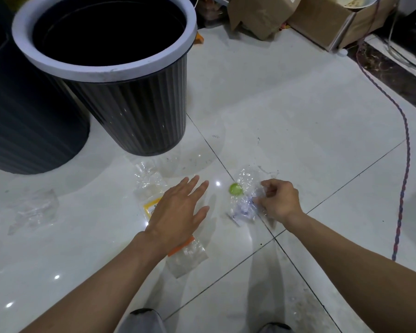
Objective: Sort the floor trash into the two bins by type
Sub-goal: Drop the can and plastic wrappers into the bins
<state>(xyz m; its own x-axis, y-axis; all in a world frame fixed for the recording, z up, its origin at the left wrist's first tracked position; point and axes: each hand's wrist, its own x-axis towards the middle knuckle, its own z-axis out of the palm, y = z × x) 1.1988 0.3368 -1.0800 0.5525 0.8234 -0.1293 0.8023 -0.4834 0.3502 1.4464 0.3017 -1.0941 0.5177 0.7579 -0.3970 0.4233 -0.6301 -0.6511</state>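
Observation:
A crushed clear plastic bottle (246,188) with a green cap (236,189) lies on the white floor tiles. My right hand (281,200) pinches its lower end with curled fingers. My left hand (180,212) hovers flat with straight fingers over a clear bag with a yellow label (148,188). Another clear bag with an orange strip (187,257) lies under my left forearm. A third crumpled clear bag (34,207) rests at the far left. A dark ribbed bin with a white rim (120,75) stands behind the trash, and a second dark bin (22,121) is to its left.
Cardboard boxes (322,20) sit at the back right. A red and blue braided cable (405,150) runs down the right side of the floor. A dark marble strip (394,75) borders the tiles. My knees show at the bottom edge.

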